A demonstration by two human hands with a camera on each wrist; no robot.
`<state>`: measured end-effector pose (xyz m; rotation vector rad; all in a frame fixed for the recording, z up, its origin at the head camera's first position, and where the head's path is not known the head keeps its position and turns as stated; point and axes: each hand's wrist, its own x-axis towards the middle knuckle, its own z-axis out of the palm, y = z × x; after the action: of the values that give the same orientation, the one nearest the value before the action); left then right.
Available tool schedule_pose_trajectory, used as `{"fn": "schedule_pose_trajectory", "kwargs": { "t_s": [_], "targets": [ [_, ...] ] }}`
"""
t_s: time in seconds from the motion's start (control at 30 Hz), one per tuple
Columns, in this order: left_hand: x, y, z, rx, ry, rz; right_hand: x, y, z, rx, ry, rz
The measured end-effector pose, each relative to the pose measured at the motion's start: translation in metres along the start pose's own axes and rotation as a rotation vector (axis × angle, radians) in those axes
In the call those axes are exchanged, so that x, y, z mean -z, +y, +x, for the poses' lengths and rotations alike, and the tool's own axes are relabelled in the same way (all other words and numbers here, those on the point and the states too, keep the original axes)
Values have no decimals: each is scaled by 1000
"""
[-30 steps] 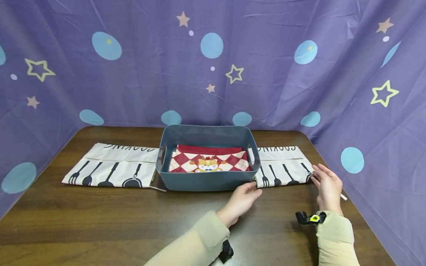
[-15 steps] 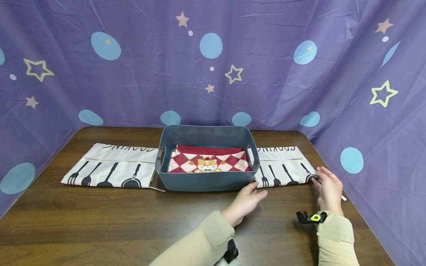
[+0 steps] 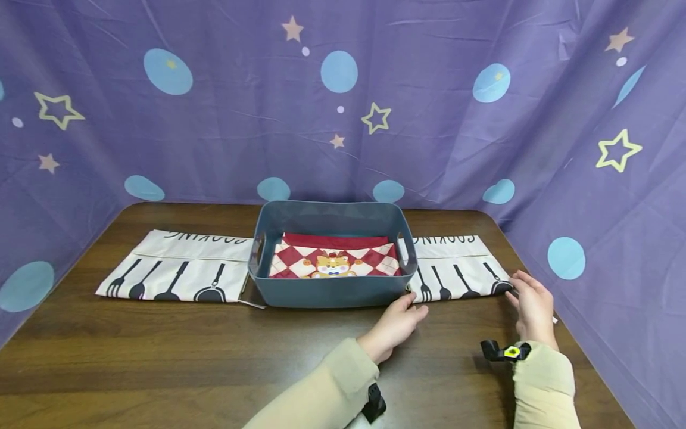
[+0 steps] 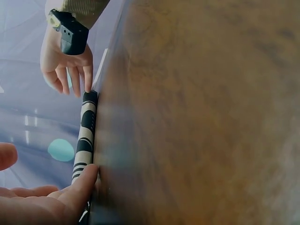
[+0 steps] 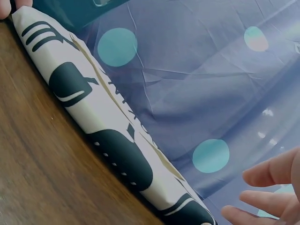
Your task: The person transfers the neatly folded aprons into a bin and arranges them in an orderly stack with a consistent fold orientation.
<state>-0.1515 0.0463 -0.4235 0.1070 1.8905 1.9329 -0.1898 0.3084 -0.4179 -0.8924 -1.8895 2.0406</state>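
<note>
A folded white cloth (image 3: 450, 276), apron-like, printed with black kitchen utensils and the word COOKING, lies right of the bin. My left hand (image 3: 393, 326) is at its near left corner, fingers extended and the index fingertip touching the edge. At the near right corner, my right hand (image 3: 536, 311) has its fingertips against the cloth, beside the printed pan. In the right wrist view the right hand's fingers (image 5: 269, 173) are spread apart, close to the end of the cloth. The left wrist view shows the cloth's front fold (image 4: 86, 124) running between both hands.
A blue-grey plastic bin (image 3: 332, 293) with handle holes holds a folded red-and-cream checked cloth (image 3: 332, 262) with a cartoon animal. Another folded utensil-print cloth (image 3: 177, 277) lies left of the bin. The wooden table (image 3: 161, 357) ends at a purple curtain (image 3: 241, 143).
My left hand has shifted slightly right along the cloth's near left corner. My right hand has moved a little outward to the right. Cloths and bin lie nearly as before.
</note>
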Motion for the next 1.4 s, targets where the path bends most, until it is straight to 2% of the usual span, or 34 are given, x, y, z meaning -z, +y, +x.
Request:
{"fn": "schedule_pose_trajectory", "kwargs": {
  "t_s": [0.23, 0.33, 0.53, 0.73, 0.9, 1.13, 1.27, 1.4],
  "targets": [
    [0, 0, -3, -4, -8, -8, 10, 2, 0, -5, 21, 27],
    [1, 0, -4, 5, 2, -11, 13, 3, 0, 3, 54, -9],
    [3, 0, -6, 53, -1, -9, 19, 7, 0, 43, 119, -222],
    [2, -2, -6, 61, 3, -7, 22, 11, 0, 91, 162, -480],
    [2, -1, -6, 79, 14, -7, 23, 12, -2, 130, 161, -624],
    [3, -1, -7, 116, 1, 51, 30, 13, 0, 121, 134, -772],
    [5, 1, -7, 136, 5, 80, 33, 15, 1, 137, 155, -787],
    [7, 3, -7, 120, 25, 108, 34, 18, 2, 190, 191, -760]
  ]
}}
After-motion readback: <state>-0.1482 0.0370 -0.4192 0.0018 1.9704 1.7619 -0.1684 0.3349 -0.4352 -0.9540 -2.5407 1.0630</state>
